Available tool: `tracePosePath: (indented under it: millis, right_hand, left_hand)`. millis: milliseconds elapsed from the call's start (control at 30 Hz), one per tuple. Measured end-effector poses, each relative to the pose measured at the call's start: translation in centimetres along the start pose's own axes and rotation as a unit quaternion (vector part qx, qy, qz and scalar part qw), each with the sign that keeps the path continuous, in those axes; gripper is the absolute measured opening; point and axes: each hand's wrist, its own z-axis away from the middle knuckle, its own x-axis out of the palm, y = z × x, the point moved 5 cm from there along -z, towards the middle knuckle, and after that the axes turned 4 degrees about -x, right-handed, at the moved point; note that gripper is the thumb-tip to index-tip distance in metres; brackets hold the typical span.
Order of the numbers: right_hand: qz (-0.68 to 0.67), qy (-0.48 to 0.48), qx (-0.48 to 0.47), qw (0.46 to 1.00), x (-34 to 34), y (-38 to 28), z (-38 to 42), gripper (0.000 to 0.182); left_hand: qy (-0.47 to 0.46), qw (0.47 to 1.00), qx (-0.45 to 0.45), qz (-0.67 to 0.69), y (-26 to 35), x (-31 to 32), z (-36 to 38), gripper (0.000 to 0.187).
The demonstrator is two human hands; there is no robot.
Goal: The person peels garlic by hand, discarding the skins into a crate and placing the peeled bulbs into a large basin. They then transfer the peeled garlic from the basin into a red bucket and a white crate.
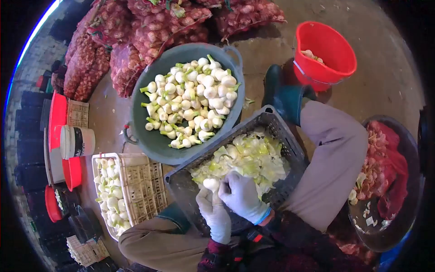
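Observation:
My left hand (pixel 214 217), in a pale glove, is closed with a small white onion bulb (pixel 211 184) at its fingertips. Right beside the bulb is my right hand (pixel 244 197), also gloved, with its fingers curled into a pinch. What those fingers hold, if anything, is hidden. Both hands are over a dark plastic crate (pixel 283 136) standing between my knees. Loose pale-green and white onion skins (pixel 244 158) lie in that crate. Just beyond it, a large grey-green tub (pixel 147 131) holds many white bulbs with short green stems.
A white crate (pixel 142 181) of bulbs stands at left. Full red mesh sacks (pixel 154 27) are piled behind the tub. A red bucket (pixel 326 54) with a few bulbs stands at upper right. A dark basin (pixel 394 240) at right holds a red mesh sack (pixel 389 172) of unpeeled bulbs.

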Motion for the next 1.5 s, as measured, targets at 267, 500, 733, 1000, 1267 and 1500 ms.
tracePosePath:
  millis: [267, 500, 733, 1000, 1267, 1500]
  right_hand:
    - [-0.34, -0.014, 0.362, 0.868, -0.6, 4.4, -0.8, 0.012]
    - [-0.046, -0.003, 0.057, 0.997, -1.3, -0.4, -0.5, 0.015]
    - [-0.009, -0.005, -0.025, 1.0, -0.2, -1.9, 0.0, 0.014]
    - [-0.095, -0.057, 0.15, 0.983, -0.6, 0.4, -0.7, 0.014]
    - [0.001, -0.025, -0.025, 0.999, -0.6, -3.9, -0.5, 0.005]
    - [-0.152, -0.002, 0.1, 0.983, -3.3, -0.7, -1.7, 0.012]
  left_hand:
    - [-0.1, 0.968, -0.162, 0.165, 2.0, -0.2, 0.0, 0.036]
    - [-0.106, 0.971, -0.15, 0.151, 1.3, -1.0, 0.4, 0.037]
    - [-0.005, 0.996, 0.022, 0.081, 0.9, -1.4, 0.2, 0.03]
    - [-0.132, 0.945, -0.116, 0.276, 2.3, -3.2, 0.9, 0.034]
    - [-0.002, 0.986, -0.099, 0.136, 1.3, -1.8, 1.6, 0.028]
    - [-0.171, 0.925, -0.171, 0.294, 2.1, -1.5, 1.1, 0.029]
